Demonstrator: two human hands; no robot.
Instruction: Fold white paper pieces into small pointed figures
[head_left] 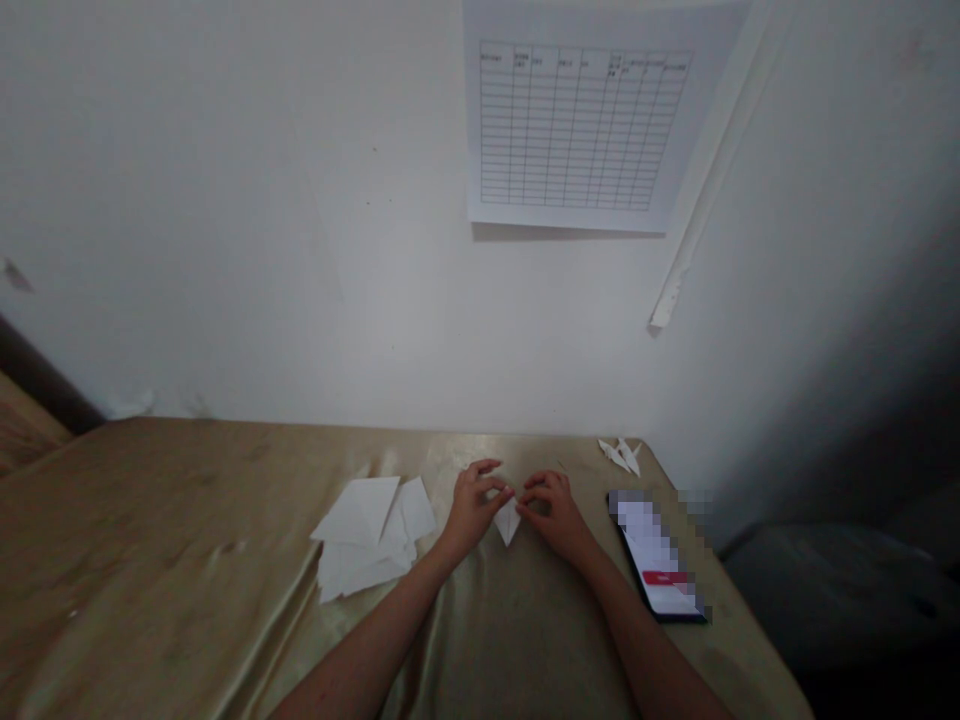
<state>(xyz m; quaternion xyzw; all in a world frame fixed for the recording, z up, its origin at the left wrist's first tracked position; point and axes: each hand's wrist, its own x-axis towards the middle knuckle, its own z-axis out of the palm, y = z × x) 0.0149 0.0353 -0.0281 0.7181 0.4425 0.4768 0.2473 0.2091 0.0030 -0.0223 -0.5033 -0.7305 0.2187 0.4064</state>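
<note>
A small folded white paper [508, 527] with a pointed lower end lies on the table between my hands. My left hand [477, 500] pinches its upper left side between thumb and forefinger. On the opposite side my right hand [553, 508] closes its thumb and forefinger at the paper's upper right edge. The paper's top is partly hidden by my fingers. Left of my left forearm is a loose pile of white paper sheets [360, 550].
Folded white paper figures [621, 456] lie at the table's back right corner. A phone [652, 560] with a lit, partly blurred screen rests near the right edge. The gold-brown cloth-covered table [187, 560] meets a white wall, where a printed chart [577, 130] hangs.
</note>
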